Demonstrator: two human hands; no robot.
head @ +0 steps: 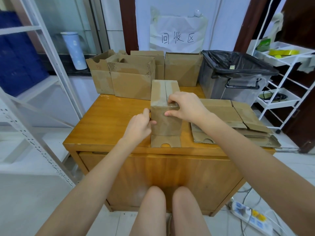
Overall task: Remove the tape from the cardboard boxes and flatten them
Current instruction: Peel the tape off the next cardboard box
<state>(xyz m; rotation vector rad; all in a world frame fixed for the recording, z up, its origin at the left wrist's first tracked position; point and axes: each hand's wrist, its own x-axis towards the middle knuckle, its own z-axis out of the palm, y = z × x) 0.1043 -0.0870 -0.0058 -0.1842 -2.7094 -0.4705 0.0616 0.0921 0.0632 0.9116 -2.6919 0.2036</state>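
A small brown cardboard box (166, 116) stands upright near the middle of the wooden surface (105, 120), its top flaps closed with a seam running front to back and a glossy strip of clear tape (172, 105) wrinkled along the near top edge. A bottom flap with a half-round notch lies flat toward the near edge of the surface. The left hand (139, 126) holds the box's left side, thumb on the front face and fingers curled round the corner, so that grip is clamped on the box. The right hand (185, 106) rests on the top right corner, its fingers curled and pinching the tape at the seam. Just right of the box lies a stack of flattened cardboard (238, 121), reaching past the right edge of the surface. Behind, along the far edge, stands a row of open boxes (131, 77), and to their right a grey bin (237, 77) lined with a black bag. Bare wood shows to the left of the held box and in a narrow strip in front of it. White shelving (51, 68) stands to the left, a white cart (283, 79) to the right.
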